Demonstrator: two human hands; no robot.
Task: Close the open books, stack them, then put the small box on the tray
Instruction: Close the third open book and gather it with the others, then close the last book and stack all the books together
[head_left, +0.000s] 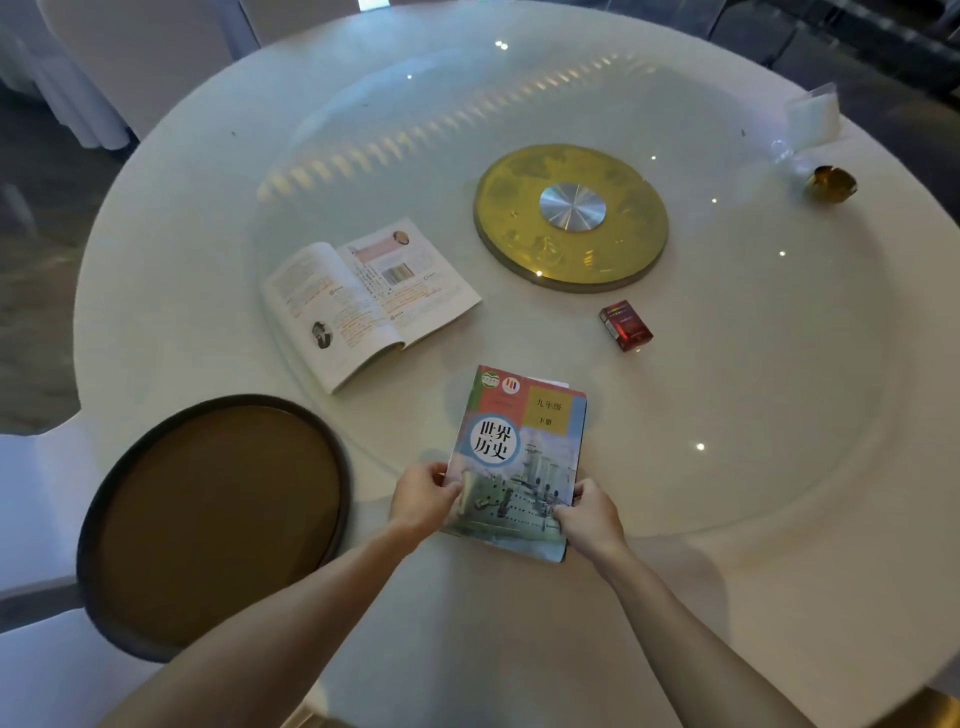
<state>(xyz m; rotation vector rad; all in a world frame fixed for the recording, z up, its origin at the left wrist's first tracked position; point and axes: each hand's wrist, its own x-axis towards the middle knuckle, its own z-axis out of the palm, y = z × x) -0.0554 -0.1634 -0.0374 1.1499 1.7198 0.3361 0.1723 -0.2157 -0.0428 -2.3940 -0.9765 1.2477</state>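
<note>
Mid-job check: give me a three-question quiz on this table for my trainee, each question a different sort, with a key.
1. True or false: the small red box already sits on the round tray.
2. How many books lie open on the table?
3. Both hands, left and right, grip which thing? A) open book B) closed book C) gold disc

Key:
1. False; the box lies on the table, beside the gold disc.
2. One: the open book beyond the tray.
3. B, the closed book, held by its near corners.
</note>
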